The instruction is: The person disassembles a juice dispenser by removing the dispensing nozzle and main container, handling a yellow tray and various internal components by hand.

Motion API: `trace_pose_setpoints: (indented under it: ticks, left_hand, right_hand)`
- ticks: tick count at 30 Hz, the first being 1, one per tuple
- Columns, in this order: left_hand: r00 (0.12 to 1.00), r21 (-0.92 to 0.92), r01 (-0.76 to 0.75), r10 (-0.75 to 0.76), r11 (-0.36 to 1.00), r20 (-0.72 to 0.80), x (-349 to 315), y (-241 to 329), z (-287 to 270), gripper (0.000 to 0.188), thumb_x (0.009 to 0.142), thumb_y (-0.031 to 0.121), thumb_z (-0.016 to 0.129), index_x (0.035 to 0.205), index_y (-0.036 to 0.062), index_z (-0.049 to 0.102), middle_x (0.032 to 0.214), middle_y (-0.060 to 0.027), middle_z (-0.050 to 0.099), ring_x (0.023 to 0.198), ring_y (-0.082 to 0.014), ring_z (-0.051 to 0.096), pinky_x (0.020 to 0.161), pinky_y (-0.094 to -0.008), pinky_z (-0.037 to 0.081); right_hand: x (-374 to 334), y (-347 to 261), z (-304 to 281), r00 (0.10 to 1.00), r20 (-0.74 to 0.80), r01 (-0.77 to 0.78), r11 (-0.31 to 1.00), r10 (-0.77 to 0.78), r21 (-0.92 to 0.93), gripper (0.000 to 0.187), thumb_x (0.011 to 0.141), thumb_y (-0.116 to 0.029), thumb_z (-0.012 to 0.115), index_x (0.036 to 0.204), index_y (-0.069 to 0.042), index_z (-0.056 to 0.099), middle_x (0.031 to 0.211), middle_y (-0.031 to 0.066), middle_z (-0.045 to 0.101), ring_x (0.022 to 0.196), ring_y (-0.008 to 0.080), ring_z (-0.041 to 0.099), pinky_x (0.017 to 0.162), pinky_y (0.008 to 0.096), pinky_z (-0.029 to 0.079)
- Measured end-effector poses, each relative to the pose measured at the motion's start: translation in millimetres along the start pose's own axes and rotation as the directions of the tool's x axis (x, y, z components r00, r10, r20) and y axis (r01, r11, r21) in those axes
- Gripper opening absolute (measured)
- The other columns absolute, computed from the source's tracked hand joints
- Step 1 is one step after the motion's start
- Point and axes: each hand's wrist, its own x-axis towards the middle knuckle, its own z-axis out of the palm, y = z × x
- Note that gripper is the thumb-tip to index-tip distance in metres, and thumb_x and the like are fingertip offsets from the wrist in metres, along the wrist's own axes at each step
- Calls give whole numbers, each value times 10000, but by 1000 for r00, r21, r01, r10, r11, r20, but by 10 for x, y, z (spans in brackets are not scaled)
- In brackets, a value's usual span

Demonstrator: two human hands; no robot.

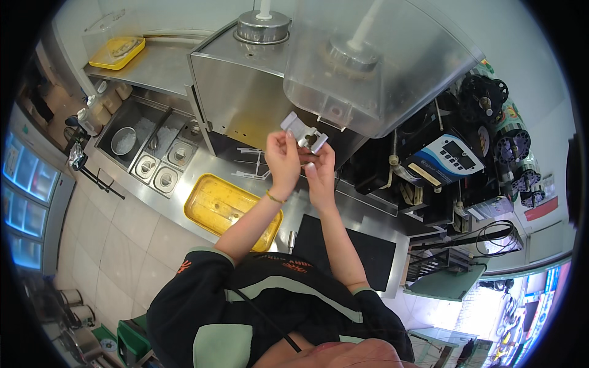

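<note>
Both hands are raised in front of a steel dispenser machine (245, 92). My left hand (282, 158) and my right hand (319, 168) together grip a small white plastic tap piece (303, 131), held just below the front of a clear plastic tank (380, 55). The left fingers pinch its left side; the right fingers hold its lower right part. A thin bracelet sits on my left wrist.
A yellow tray (227, 208) lies on the steel counter below my left forearm, beside a black mat (362, 245). Several round steel containers (161, 168) sit in a well at the left. A second yellow tray (116, 52) is far left. A blue-and-white device (451, 156) stands right.
</note>
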Motion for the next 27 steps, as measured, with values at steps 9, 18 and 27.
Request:
trace_pose_setpoints:
  ticks: [9,18,27]
  left_hand:
    - [794,-265,460,-259,847,550,-176,33,-425,301,921,319,442,985,29,485,853,-75,587,743,-120,594,679,-233,478]
    - [683,271,433,-509,860,524,153,493,-82,265,889,306,536,784,63,559,580,3,539,419,-34,468,363,-158,348]
    - [622,156,581,-560,798,547,257,697,-9,253,855,210,570,666,47,528,480,25,458,339,-27,376,326,-173,271]
  right_hand:
    - [370,-63,-293,964,-80,-266,900,254,-346,377,946,-336,420,812,-14,564,704,25,520,641,75,459,554,238,366]
    - [613,-290,-246,832,31,-550,830,554,-96,376,941,-354,402,885,-19,563,726,49,571,625,96,527,489,260,403]
    - [534,-326,-318,882,129,-466,880,454,90,356,954,-291,359,911,-1,561,731,52,555,600,125,500,524,258,387]
